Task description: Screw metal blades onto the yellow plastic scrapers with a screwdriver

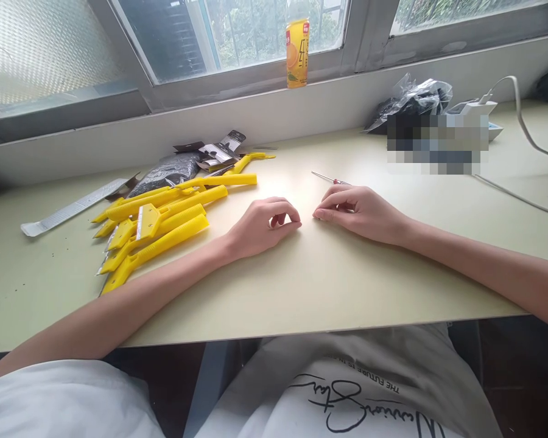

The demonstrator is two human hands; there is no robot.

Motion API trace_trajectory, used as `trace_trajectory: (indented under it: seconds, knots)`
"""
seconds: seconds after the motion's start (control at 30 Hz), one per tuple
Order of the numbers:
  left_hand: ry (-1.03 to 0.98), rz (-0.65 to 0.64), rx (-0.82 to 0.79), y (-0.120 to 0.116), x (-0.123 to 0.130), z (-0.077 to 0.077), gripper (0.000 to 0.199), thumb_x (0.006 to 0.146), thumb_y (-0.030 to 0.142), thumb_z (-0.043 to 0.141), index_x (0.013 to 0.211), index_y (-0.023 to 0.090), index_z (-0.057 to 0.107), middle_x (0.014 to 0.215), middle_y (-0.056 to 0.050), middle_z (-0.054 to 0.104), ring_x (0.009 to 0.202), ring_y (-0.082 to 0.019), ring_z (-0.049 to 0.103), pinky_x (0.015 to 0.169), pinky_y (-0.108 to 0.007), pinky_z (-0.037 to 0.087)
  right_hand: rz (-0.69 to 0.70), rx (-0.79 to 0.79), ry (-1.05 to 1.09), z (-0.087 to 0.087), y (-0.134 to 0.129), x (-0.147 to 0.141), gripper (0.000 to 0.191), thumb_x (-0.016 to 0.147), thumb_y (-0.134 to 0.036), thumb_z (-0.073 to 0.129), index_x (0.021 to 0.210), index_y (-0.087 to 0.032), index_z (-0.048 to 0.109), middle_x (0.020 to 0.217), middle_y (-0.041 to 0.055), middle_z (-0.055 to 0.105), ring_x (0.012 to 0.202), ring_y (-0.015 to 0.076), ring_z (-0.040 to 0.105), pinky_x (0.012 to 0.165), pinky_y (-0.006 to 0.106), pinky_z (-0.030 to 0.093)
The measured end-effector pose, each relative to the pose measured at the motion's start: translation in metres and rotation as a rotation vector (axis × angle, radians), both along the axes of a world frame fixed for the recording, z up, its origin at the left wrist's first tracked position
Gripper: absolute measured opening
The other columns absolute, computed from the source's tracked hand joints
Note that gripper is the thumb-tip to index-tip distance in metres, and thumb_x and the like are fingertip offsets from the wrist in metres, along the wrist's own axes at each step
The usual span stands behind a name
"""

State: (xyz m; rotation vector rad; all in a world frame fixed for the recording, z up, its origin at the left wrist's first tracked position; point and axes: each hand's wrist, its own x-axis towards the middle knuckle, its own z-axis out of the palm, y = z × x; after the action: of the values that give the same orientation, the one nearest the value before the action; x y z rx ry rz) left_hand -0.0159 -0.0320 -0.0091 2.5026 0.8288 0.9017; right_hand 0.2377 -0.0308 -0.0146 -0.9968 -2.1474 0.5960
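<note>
My left hand (pixel 267 226) rests on the table with its fingers curled and the thumb tip meeting the index finger. Across a small gap, my right hand (pixel 360 210) holds its thumb and fingertips pinched together. Whatever lies between the fingertips of either hand is too small or hidden to name. Just behind my right hand is a small screwdriver (pixel 324 177), its thin shaft pointing left and its reddish handle partly covered by the hand. Left of my left hand lie several yellow scrapers (pixel 168 236) with wide blades, heaped with handles pointing right.
Behind the scrapers are a dark plastic bag (pixel 168 173), opened packaging (pixel 223 149) and a pale strip (pixel 73 207). A yellow-labelled drink bottle (pixel 298 55) stands by the window. At the back right are another bag (pixel 413 100), a blurred patch and a white cable (pixel 520 115).
</note>
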Motion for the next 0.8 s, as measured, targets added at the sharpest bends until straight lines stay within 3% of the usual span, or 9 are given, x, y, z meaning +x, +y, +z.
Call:
trace_trajectory:
  seconds: [0.8]
  knots:
    - [0.031, -0.036, 0.074, -0.0017, -0.0019, 0.0004, 0.009, 0.089, 0.016, 0.064, 0.094, 0.019, 0.070, 0.089, -0.004, 0.069, 0.073, -0.014, 0.057, 0.070, -0.027, 0.049, -0.010, 0.028, -0.004, 0.0008, -0.0004, 0.0013, 0.027, 0.090, -0.047, 0.068, 0.085, -0.023, 0.079, 0.085, 0.0066, 0.072, 0.083, 0.0230, 0.061, 0.076, 0.038, 0.047]
